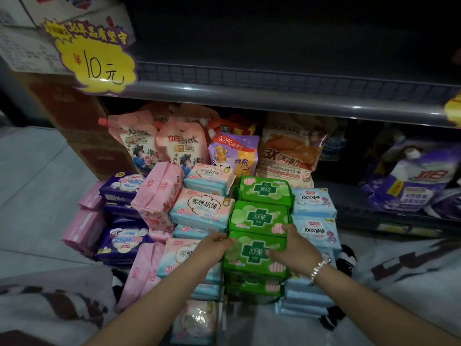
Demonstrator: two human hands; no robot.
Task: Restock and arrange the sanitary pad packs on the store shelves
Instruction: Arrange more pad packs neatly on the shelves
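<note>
Stacks of sanitary pad packs lie on the floor in front of the shelves. In the middle is a green stack; its nearest top pack (252,255) is gripped from both sides. My left hand (212,247) holds its left edge and my right hand (291,248), with a bead bracelet at the wrist, holds its right edge. Two more green packs (259,216) lie behind it. Pink-and-blue packs (202,206) sit to the left, light blue packs (314,229) to the right, purple packs (122,239) and pink packs (157,193) further left.
The shelf (274,96) above is dark and bare, with a yellow price sign (97,61) at its left end. Detergent pouches (182,143) fill the bottom shelf behind the stacks. Cardboard boxes (74,116) stand at the left. My knees frame the bottom corners.
</note>
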